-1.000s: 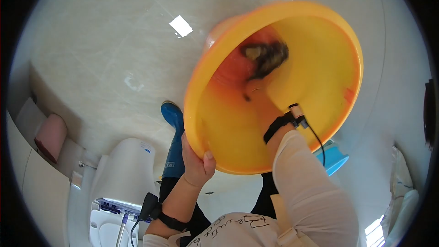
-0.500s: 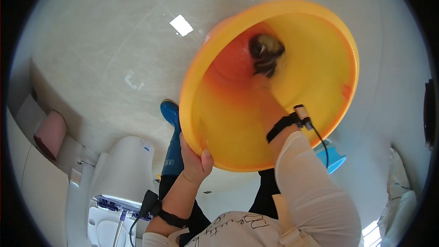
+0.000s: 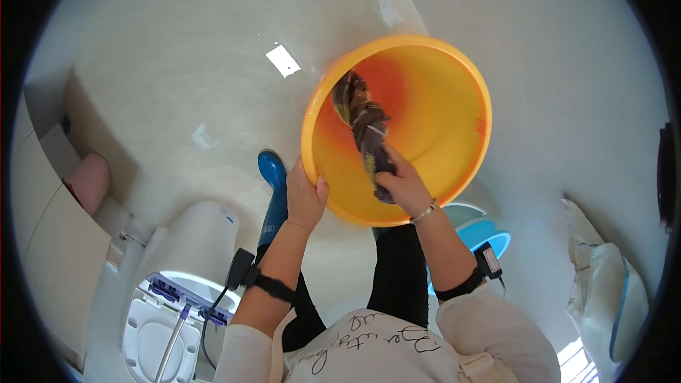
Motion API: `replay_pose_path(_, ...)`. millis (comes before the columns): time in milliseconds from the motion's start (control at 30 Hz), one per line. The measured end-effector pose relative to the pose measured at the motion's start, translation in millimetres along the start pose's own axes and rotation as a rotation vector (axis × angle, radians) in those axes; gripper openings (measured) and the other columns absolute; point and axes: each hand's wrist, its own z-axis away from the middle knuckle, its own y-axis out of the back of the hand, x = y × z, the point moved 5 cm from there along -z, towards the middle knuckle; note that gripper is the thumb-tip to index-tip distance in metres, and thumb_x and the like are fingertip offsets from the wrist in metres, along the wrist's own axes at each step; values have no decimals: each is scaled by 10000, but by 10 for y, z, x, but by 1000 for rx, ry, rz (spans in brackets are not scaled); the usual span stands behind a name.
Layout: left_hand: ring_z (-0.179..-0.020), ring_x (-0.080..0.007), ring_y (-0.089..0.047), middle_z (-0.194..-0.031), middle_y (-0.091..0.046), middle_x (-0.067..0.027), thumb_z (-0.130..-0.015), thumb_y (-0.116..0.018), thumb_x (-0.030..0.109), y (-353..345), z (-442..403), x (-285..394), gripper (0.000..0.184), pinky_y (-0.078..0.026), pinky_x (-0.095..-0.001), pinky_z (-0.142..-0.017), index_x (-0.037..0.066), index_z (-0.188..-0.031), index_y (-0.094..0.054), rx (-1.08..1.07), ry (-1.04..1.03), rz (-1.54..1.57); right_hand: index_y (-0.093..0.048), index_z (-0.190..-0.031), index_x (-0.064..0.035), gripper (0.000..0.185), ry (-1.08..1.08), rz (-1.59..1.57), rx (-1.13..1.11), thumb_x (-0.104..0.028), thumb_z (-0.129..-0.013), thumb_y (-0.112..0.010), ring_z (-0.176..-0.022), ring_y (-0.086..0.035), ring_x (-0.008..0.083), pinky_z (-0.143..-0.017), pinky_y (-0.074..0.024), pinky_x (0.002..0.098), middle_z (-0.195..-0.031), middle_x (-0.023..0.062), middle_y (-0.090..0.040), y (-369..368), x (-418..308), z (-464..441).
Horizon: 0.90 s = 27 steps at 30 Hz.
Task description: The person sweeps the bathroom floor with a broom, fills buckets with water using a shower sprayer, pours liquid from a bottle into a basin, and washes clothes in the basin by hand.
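A large yellow tub (image 3: 443, 170) with an orange-red bottom is held tilted in front of my legs, its mouth facing me. My left hand (image 3: 305, 195) is closed on its near left rim, thumb over the edge. My right hand (image 3: 408, 188) reaches over the near right rim, fingers wrapped round one end of a dark, twisted cloth (image 3: 367, 124) with yellowish patches. The cloth stretches like a rope up across the tub's inside to the far left wall. The tub's outer underside is hidden from me.
Blue basins (image 3: 489, 234) stand on the floor by my right leg. A white bag (image 3: 610, 291) lies farther right. On the left are what looks like a white toilet (image 3: 159, 333) with a metal pole (image 3: 172, 344) across it, and a pink bin (image 3: 91, 181). A blue boot (image 3: 272, 169) shows beside the tub.
My right hand has drawn back from deep inside the tub toward me, pulling the cloth out lengthwise. The tub now sits smaller and lower in view; my left hand stays on its rim.
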Motion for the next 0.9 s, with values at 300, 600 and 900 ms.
replay_pose_path(300,-1036,-357,-405,-1129,-422,-213,-784,-527,212,186,397,-134,526,-341,-385,-874,-6,-1208,-305,26,286,-84,-551,-943,26,278,-76,-86,373,-192,-772,-580,-635,-546,118,-529,-455,244,-796,78,-571,344,-415,963)
replay_pose_path(600,-1062,-329,-401,-1131,-430,-205,-755,-551,246,1324,1809,-464,407,-337,-378,-892,9,-1075,-471,94,600,-165,-592,-911,-58,242,295,888,385,-248,-779,-520,-857,-506,309,-768,-395,375,-877,164,-565,304,-777,1536)
replay_pose_path(900,-1050,-302,-437,-1128,-433,-203,-734,-593,219,3512,3427,-106,440,-361,-338,-873,31,-1111,-466,939,740,-221,-553,-939,29,255,612,1123,200,-172,-805,-471,-770,-554,350,-677,-419,401,-846,207,-581,209,-903,1444)
